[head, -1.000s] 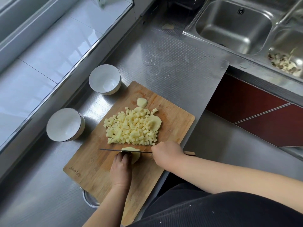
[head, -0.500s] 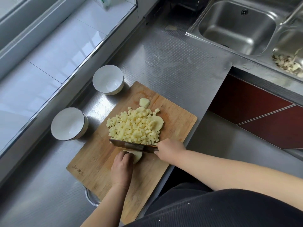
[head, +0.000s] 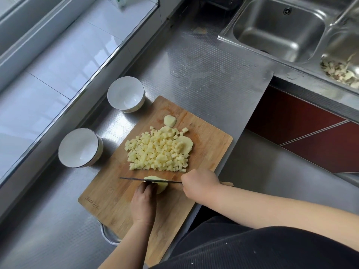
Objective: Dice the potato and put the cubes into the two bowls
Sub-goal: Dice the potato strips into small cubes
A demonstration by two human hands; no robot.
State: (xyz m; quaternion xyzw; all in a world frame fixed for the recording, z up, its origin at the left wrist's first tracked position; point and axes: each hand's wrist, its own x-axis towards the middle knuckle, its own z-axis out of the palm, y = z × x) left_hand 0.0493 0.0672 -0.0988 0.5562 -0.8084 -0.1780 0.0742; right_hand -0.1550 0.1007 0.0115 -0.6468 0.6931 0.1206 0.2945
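A pile of potato cubes (head: 158, 152) lies in the middle of the wooden cutting board (head: 209, 144), with an uncut potato slice (head: 184, 145) at its right edge and a small end piece (head: 170, 120) beyond it. My left hand (head: 144, 203) presses down a remaining potato piece (head: 160, 186) near the board's front. My right hand (head: 199, 184) grips the knife (head: 132, 179), whose blade stands edge-down across that piece. Two empty white bowls sit left of the board: the far bowl (head: 126, 94) and the near bowl (head: 80, 147).
The board rests on a steel counter (head: 204, 74). A double sink (head: 279, 30) is at the back right, with peelings (head: 340, 71) in its right basin. A metal rim (head: 108, 234) pokes out under the board's front edge. The counter edge drops off right of the board.
Half a second ago the knife blade was tilted flat against the cube pile; now it stands upright again across the potato piece, closer to me. My left hand stays on the piece.
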